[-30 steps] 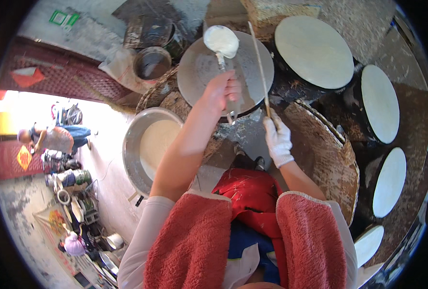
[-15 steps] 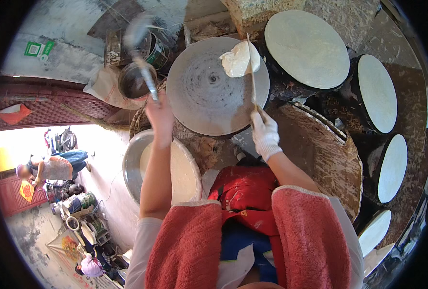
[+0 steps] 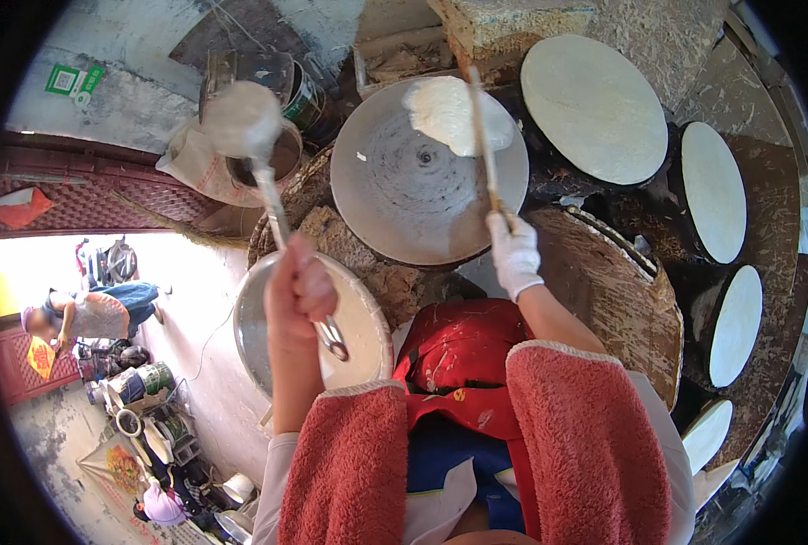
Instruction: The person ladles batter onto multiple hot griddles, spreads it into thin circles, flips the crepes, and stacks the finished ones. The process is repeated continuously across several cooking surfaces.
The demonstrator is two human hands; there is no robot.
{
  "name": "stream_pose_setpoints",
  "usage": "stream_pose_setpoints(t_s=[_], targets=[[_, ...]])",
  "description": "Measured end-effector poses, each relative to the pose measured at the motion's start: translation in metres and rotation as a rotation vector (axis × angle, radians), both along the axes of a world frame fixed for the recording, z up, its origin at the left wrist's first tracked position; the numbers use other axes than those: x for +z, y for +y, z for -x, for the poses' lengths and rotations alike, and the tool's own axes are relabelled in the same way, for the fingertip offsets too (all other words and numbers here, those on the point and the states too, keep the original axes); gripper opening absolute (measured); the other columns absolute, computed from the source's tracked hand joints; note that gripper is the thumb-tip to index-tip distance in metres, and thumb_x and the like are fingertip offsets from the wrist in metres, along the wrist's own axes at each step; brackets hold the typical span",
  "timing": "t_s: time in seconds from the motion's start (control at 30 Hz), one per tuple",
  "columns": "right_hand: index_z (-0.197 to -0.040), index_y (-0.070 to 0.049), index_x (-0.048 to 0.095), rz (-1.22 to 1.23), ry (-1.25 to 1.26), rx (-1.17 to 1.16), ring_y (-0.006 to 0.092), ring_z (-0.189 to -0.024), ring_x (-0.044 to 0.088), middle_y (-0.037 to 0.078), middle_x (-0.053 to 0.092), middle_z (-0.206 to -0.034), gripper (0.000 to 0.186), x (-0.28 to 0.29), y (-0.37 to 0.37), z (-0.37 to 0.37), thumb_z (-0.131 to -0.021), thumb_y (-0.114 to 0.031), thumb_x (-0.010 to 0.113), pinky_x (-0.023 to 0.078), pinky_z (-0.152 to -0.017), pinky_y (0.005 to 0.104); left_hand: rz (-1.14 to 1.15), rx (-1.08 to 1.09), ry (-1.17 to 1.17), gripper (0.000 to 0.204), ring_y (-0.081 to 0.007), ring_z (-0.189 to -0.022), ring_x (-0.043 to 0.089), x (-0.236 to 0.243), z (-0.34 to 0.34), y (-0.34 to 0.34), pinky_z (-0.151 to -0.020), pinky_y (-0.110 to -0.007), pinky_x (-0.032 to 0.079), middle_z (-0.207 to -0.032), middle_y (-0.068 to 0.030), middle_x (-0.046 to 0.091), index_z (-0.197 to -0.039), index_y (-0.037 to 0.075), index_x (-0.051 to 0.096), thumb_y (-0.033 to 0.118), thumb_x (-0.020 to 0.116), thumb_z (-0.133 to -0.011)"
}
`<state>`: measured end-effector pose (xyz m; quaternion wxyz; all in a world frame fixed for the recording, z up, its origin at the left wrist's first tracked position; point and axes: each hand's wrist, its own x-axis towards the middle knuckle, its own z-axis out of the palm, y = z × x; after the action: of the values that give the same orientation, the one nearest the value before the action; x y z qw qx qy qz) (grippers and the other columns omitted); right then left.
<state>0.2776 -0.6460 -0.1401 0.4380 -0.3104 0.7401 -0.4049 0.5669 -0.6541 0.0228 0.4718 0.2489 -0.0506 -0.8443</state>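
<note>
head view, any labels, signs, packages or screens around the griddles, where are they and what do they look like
Sticker: upper left on the grey wall, small green and white square.
Sign: far left near the street, orange diamond, tilted.
Tins: lower left, round, with coloured labels.
No screens.

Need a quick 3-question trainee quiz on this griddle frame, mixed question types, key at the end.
1. True or false: the left hand holds the ladle over the round griddle.
2. Multiple choice: the white batter lies on the griddle's A) near edge B) far upper part C) exact centre.
3. Fill in: the gloved right hand grips a thin wooden ____ that reaches into the batter.

Key
1. False: the ladle is raised off to the left, above a brown pot.
2. B
3. stick
</note>
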Motion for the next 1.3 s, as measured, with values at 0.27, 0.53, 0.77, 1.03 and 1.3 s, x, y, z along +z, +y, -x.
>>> stream_pose_setpoints(t_s=[0.27,0.53,0.77,1.03,1.3], targets=[[-0.115,-0.001,0.065,0.197,0.099,0.283,0.0169,-0.078,0.062,0.008,0.07,-0.086,0.039,-0.008,-0.026,-0.009,-0.088,-0.03,0.061,0.049,-0.075,0.03,-0.027,-0.009,-0.07,0.032,-0.005,-0.035,0.022,-0.011,-0.011,0.03,-0.033,-0.023,0.021,-0.05,0.0082,0.025,-0.073,0.017,0.037,0.029,0.04,-0.103],[-0.116,-0.003,0.065,0.085,0.09,0.411,0.0311,-0.098,0.066,0.021,0.068,-0.103,0.039,-0.001,-0.053,0.027,-0.089,-0.031,0.059,0.049,-0.087,0.0344,-0.217,0.212,-0.766,0.039,-0.0075,-0.039,0.023,-0.014,-0.027,0.089,-0.038,-0.027,0.022,-0.05,0.0066,0.023,-0.067,0.017,0.034,0.035,0.044,-0.101],[-0.11,-0.004,0.067,0.141,0.179,0.686,0.0329,-0.093,0.067,0.019,0.069,-0.098,0.036,0.015,-0.066,0.044,-0.088,-0.032,0.06,0.05,-0.083,0.0362,-0.529,0.379,-0.627,0.043,-0.0081,-0.039,0.017,-0.036,0.013,0.123,-0.038,-0.027,0.016,-0.05,0.0069,0.02,-0.065,0.018,0.032,0.039,0.044,-0.1],[-0.111,-0.003,0.066,0.051,0.33,0.834,0.0354,-0.101,0.063,0.022,0.067,-0.103,0.039,0.023,-0.126,0.071,-0.089,-0.033,0.058,0.048,-0.088,0.0374,-0.573,0.529,-0.615,0.042,-0.0081,-0.039,0.015,-0.031,0.038,0.142,-0.038,-0.027,0.014,-0.05,0.0069,0.019,-0.066,0.018,0.034,0.039,0.043,-0.101],[-0.117,-0.006,0.064,0.136,0.291,1.091,0.0341,-0.098,0.064,0.02,0.066,-0.106,0.039,0.027,-0.123,0.101,-0.087,-0.031,0.061,0.05,-0.084,0.0376,-0.65,0.664,-0.61,0.042,-0.0067,-0.038,0.015,-0.025,0.072,0.147,-0.035,-0.024,0.014,-0.048,0.007,0.018,-0.066,0.018,0.033,0.038,0.043,-0.101]])
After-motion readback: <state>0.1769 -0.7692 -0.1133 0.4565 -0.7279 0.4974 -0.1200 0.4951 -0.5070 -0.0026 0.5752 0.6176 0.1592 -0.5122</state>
